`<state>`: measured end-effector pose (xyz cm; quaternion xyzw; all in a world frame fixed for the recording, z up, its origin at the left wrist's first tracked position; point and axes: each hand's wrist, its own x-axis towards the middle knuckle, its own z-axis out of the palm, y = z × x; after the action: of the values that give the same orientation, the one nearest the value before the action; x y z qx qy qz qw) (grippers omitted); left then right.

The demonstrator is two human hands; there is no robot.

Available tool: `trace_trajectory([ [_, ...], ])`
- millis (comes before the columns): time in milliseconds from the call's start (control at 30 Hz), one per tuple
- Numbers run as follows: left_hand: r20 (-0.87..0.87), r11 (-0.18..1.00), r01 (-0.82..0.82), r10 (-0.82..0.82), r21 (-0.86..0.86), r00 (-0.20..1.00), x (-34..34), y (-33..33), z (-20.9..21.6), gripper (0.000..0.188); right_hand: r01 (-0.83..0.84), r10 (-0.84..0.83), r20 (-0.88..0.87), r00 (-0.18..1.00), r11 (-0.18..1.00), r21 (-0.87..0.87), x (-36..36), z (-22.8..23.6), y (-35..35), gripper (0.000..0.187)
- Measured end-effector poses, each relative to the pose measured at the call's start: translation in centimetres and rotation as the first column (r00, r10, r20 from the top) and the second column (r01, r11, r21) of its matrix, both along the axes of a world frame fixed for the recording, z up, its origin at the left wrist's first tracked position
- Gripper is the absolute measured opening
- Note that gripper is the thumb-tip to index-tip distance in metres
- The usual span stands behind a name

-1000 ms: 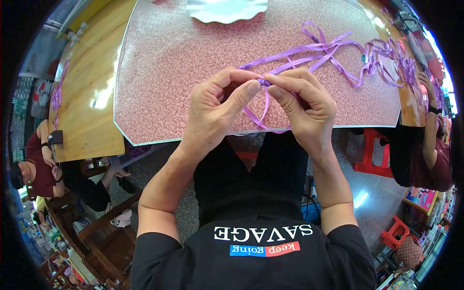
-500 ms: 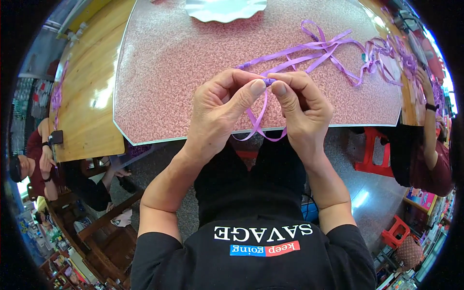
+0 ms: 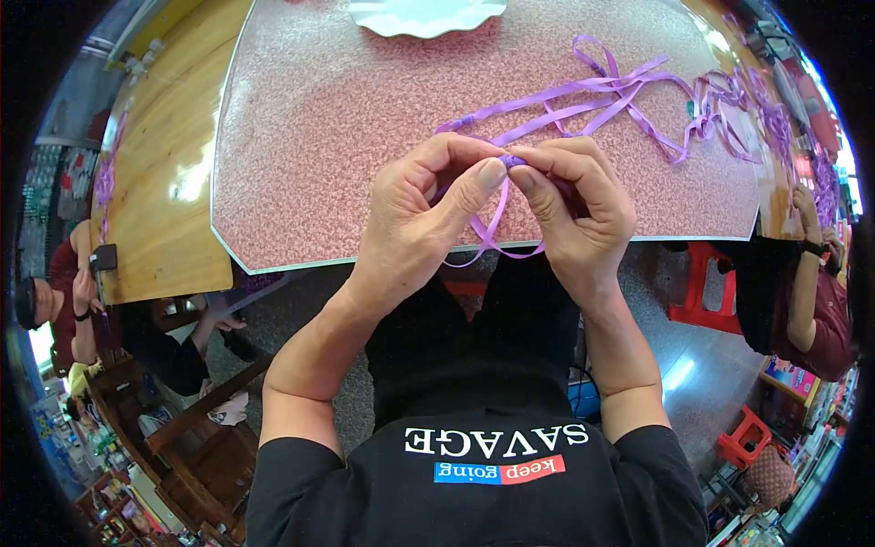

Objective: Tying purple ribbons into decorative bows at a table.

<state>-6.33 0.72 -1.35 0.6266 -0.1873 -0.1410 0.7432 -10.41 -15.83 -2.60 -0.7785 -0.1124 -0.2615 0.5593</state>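
Nearest, below the table edge, are the person's black shirt (image 3: pixel 365 497) and two bare forearms, the left forearm (image 3: pixel 337 333) and the right forearm (image 3: pixel 620 337) angling forward and inward from bent elbows. The left hand (image 3: pixel 406 219) and right hand (image 3: pixel 588 219) meet over the near part of the table, thumbs toward the camera, the other fingers curled in. Each pinches between thumb and forefinger the same small purple knot (image 3: pixel 512 160), so it sits right between the fingertips. The step in hand looks to be shaping or tightening this knot; the next move seems to call for a steady left pinch and small, careful finger work from the right. A thin ribbon loop (image 3: pixel 497 219) hangs below the hands, crossing itself near the edge of the pink table (image 3: pixel 310 137). Beyond the fingers, long purple ribbon (image 3: pixel 556 92) runs loosely to the right, toward a tangled heap (image 3: pixel 725 96). At the far side sits a pale wavy-rimmed plate (image 3: pixel 428 16). Off to the right, a co-worker's maroon sleeve (image 3: pixel 829 319) shows.
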Motion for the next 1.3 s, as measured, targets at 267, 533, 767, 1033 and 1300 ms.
trace_trajectory([
  [267, -0.052, 0.998, 0.060, -0.060, 0.003, 0.997, 0.6, 0.6, -0.1, 0.017, -0.030, 0.032, 0.016, 0.999, 0.997, -0.072, 0.2, 0.7, -0.8, 0.017],
  [533, -0.008, 1.000, 0.030, -0.030, -0.003, 1.000, 0.4, 0.4, -0.4, 0.021, -0.020, 0.017, -0.037, 0.999, 0.998, -0.068, -0.1, 0.5, -0.7, 0.019],
  [767, 0.019, 0.997, 0.072, -0.072, 0.005, 0.997, 0.6, 0.6, -0.2, 0.021, -0.082, 0.083, -0.070, 0.994, 0.997, 0.009, -0.1, 0.5, -0.8, 0.019],
  [1033, 0.030, 0.991, 0.128, -0.129, 0.021, 0.991, 1.1, 1.0, 0.3, 0.020, -0.095, 0.093, -0.061, 0.994, 0.995, -0.035, 0.0, 1.2, -1.4, 0.018],
  [1300, 0.009, 0.993, 0.113, -0.113, 0.037, 0.994, 1.0, 0.8, 0.3, 0.021, -0.091, 0.089, -0.059, 0.994, 0.995, -0.034, -0.1, 1.2, -1.2, 0.020],
])
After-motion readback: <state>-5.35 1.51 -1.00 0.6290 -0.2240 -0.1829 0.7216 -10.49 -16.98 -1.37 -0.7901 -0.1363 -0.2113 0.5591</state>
